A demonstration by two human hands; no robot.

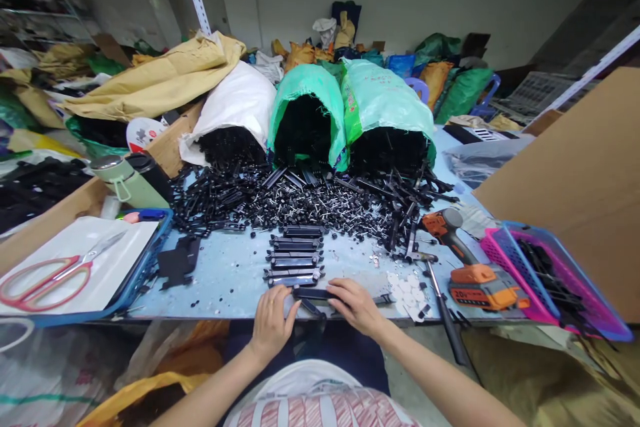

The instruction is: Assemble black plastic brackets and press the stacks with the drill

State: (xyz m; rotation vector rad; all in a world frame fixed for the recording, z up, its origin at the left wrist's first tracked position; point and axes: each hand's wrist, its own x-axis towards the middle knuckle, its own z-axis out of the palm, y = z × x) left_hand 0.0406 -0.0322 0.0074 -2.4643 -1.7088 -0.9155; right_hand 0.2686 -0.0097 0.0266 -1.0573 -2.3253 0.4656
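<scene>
At the table's near edge, my left hand [271, 320] and my right hand [356, 305] both pinch the ends of one flat black plastic bar [314, 293]. The fingers of each hand are curled onto it. Just beyond the bar lies a neat row of several assembled black bars [295, 256] on the light blue table [235, 273]. Farther back a wide heap of loose black plastic parts and small pins [310, 200] spills across the table.
Three sacks of black parts, one white [235, 107] and two green [307, 97], lie open at the back. An orange cordless drill [467, 260] and a pink-and-blue basket [550, 273] are right. Red scissors [47, 273] in a blue tray and a green bottle [127, 180] are left.
</scene>
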